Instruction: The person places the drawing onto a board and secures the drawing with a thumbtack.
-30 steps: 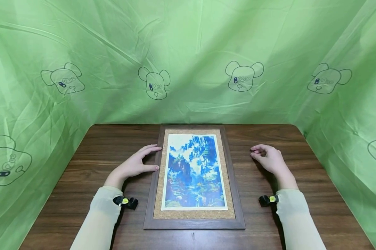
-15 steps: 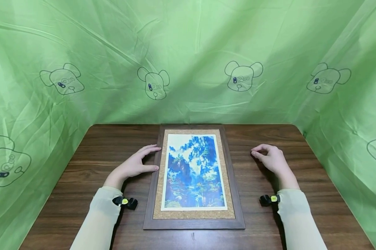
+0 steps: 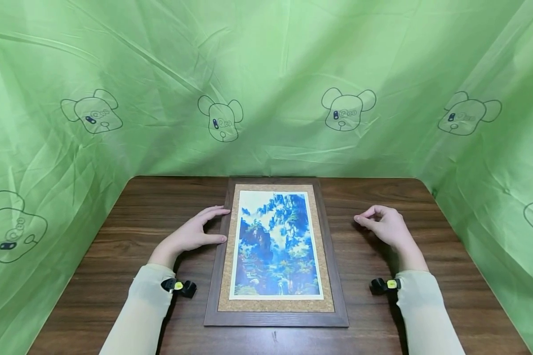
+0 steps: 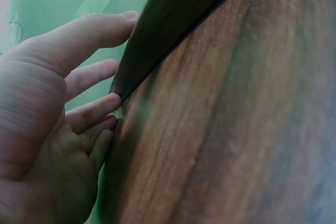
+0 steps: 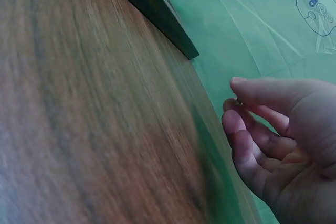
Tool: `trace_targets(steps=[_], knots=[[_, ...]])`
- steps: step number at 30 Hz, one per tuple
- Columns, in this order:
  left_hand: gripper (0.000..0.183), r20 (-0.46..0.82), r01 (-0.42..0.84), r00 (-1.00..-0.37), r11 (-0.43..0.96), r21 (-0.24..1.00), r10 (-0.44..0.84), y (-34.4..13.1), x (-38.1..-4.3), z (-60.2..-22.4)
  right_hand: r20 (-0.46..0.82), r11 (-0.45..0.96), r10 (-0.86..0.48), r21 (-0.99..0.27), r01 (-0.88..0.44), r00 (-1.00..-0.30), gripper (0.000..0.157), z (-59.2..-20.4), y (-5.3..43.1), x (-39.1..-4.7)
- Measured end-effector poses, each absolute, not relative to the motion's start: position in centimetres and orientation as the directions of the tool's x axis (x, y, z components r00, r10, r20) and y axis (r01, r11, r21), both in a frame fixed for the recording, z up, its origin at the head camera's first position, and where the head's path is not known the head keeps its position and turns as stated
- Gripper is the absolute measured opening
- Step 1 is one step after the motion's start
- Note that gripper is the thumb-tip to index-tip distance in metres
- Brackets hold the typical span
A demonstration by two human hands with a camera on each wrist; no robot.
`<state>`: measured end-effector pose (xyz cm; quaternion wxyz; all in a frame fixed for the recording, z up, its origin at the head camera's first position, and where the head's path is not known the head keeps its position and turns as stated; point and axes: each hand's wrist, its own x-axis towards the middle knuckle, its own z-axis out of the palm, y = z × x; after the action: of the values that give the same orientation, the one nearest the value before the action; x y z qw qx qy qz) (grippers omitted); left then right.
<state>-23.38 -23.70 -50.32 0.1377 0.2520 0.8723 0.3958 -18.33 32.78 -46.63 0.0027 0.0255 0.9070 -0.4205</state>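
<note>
A picture of blue mountains and trees [image 3: 275, 246] lies on a cork board [image 3: 275, 305] with a dark wooden frame [image 3: 275, 319], flat on the table. My left hand [image 3: 188, 234] rests at the frame's left side, fingertips and thumb extended against its edge. In the left wrist view, the fingers [image 4: 94, 111] meet the side of the frame. To the right of the board is my right hand [image 3: 383, 227], thumb and index finger brought together. Between their tips in the right wrist view shows a tiny gold-coloured metallic thing [image 5: 239, 102], mostly hidden by the fingers.
The brown wood-grain table [image 3: 116, 256] carries the board at its middle, reaching the back edge. A green curtain [image 3: 266, 74] with printed bear heads surrounds the table behind and on both sides. Small black cameras [image 3: 187, 289] sit on both wrists.
My right thumb and index fingertips have come closer together, and the right wrist has shifted slightly to the right. The left hand and the board have stayed in place.
</note>
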Motion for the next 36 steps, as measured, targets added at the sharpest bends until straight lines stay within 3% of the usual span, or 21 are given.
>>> trace_targets(steps=[7, 15, 21, 27, 36], knots=[[0.082, -0.051, 0.334, -0.841, 0.59, 0.735, 0.539, -23.4, -23.2, -49.7, -0.033, 0.583, 0.02, -0.811, 0.039, -0.999, 0.027, -46.5, 32.2, -18.5], [0.074, -0.005, 0.374, -0.847, 0.603, 0.705, 0.531, -22.5, -23.0, -48.6, 0.048, 0.582, 0.013, -0.812, -0.032, -0.999, 0.026, -44.9, 29.6, -18.7], [0.079, -0.014, 0.398, -0.794, 0.537, 0.744, 0.607, -21.3, -22.4, -48.0, 0.054, 0.542, -0.034, -0.838, -0.064, -0.998, 0.025, -44.5, 27.0, -19.2], [0.089, -0.075, 0.404, -0.717, 0.501, 0.765, 0.693, -20.2, -21.8, -47.8, 0.106, 0.575, -0.088, -0.806, -0.137, -0.99, 0.016, -44.2, 23.8, -21.8], [0.099, -0.168, 0.397, -0.694, 0.567, 0.721, 0.7, -19.9, -21.3, -47.5, 0.137, 0.616, -0.234, -0.745, -0.255, -0.963, 0.01, -43.8, 18.4, -27.0]])
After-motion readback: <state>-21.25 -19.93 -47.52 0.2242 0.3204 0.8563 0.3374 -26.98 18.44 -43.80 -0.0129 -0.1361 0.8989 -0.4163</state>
